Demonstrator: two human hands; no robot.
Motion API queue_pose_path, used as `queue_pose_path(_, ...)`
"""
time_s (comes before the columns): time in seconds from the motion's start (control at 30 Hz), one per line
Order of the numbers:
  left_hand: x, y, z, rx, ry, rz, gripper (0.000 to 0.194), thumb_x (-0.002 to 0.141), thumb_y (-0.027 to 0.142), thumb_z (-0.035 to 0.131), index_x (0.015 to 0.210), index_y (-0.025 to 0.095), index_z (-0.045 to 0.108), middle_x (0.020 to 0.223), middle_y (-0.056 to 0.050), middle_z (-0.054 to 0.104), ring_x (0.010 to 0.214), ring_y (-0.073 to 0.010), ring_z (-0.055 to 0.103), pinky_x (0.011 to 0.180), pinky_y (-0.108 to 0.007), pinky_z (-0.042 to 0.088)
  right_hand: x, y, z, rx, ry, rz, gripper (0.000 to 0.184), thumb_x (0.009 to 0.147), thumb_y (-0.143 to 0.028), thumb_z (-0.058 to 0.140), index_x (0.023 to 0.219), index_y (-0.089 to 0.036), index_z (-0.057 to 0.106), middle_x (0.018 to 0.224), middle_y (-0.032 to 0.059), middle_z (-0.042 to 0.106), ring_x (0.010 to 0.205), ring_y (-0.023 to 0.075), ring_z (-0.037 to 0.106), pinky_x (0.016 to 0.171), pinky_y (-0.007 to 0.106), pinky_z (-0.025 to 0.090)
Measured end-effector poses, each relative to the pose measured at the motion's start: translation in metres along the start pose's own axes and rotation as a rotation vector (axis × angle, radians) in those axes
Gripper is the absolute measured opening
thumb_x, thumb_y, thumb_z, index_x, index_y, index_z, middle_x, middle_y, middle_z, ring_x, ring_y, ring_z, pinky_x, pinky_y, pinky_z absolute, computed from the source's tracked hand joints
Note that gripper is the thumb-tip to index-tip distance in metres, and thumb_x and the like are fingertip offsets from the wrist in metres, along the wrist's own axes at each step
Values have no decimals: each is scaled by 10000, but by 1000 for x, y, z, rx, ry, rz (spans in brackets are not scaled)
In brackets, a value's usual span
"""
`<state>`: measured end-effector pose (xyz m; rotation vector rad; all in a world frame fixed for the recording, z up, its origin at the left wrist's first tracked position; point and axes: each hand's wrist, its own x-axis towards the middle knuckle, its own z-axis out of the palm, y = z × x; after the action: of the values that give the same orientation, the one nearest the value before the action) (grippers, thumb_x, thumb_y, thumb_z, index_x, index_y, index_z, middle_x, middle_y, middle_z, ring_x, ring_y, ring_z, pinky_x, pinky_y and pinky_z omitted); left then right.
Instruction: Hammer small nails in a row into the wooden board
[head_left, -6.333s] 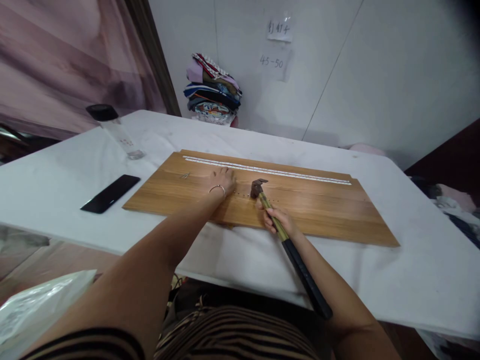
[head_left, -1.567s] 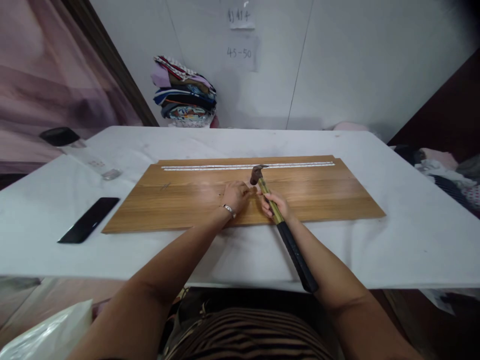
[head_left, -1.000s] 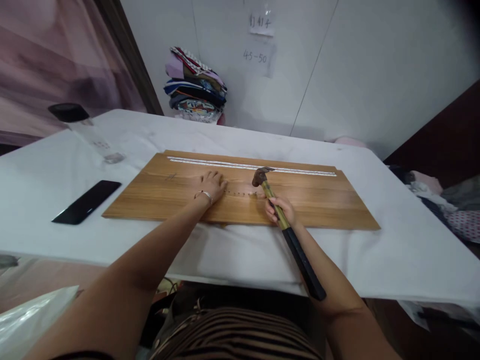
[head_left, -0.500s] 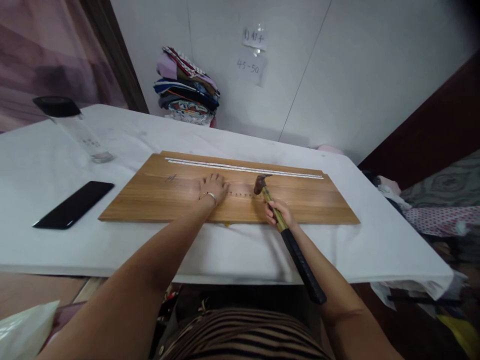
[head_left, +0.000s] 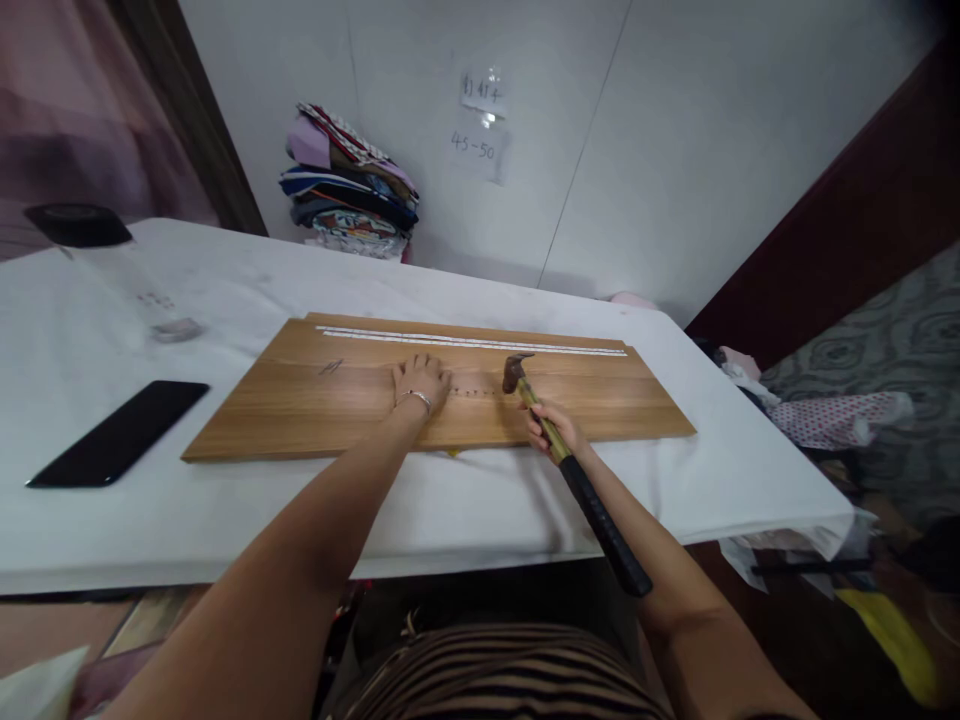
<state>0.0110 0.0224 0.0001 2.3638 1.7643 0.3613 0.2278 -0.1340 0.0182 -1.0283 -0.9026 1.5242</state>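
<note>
A long wooden board [head_left: 600, 400] lies across the white-covered table in front of me. My left hand [head_left: 421, 382] rests flat on its middle, fingers spread, a bracelet on the wrist. Just right of those fingers, a short row of nails [head_left: 475, 392] stands in the wood. My right hand [head_left: 556, 432] grips a claw hammer [head_left: 556, 442] partway up its yellow and black handle. The hammer's head is over the right end of the nail row; whether it touches a nail I cannot tell. A small pile of loose nails [head_left: 331, 367] lies on the board's left part.
Two white measuring strips [head_left: 472, 342] run along the board's far edge. A black phone [head_left: 120, 435] and a clear container with a dark lid [head_left: 79, 226] are on the left of the table [head_left: 247, 520]. Folded clothes [head_left: 352, 185] are stacked against the wall.
The view has shifted a little, so the table and board appear slightly left and tilted. Both hands keep their places on the board and hammer; the hammer head has hardly moved.
</note>
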Motion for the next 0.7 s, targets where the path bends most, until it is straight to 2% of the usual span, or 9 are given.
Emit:
queue_pose_path(0.2, 0, 0, 0, -7, 17, 2, 485, 972, 405, 335, 1282, 193, 642, 1474, -180, 551, 1380, -327, 440, 1132, -558, 311, 3, -5, 3, -9, 34, -4, 328, 770, -418, 702, 968, -181, 591, 498, -101, 486, 317, 79, 379, 352, 219, 221)
queue_pose_path(0.33, 0, 0, 0, -11, 12, 11, 486, 968, 403, 333, 1274, 193, 647, 1474, -184, 552, 1381, -333, 439, 1132, -563, 309, 6, -3, 2, -21, 59, 14, 304, 749, -424, 701, 899, -189, 582, 475, -104, 472, 309, 77, 360, 344, 219, 215)
queue_pose_path(0.5, -1, 1, 0, -15, 32, 10, 476, 960, 388, 344, 1276, 215, 655, 1464, -173, 565, 1370, -337, 450, 1122, -562, 315, 4, -1, 0, -16, 47, -16, 310, 765, -416, 688, 954, -192, 588, 497, -107, 482, 321, 76, 374, 352, 216, 227)
queue_pose_path(0.7, -1, 1, -1, -7, 7, -4, 488, 968, 403, 350, 1287, 187, 648, 1483, -184, 544, 1390, -340, 434, 1130, -557, 317, 6, 5, 5, -28, 73, 23, 342, 733, -444, 703, 928, -191, 579, 476, -107, 477, 303, 77, 349, 338, 221, 199)
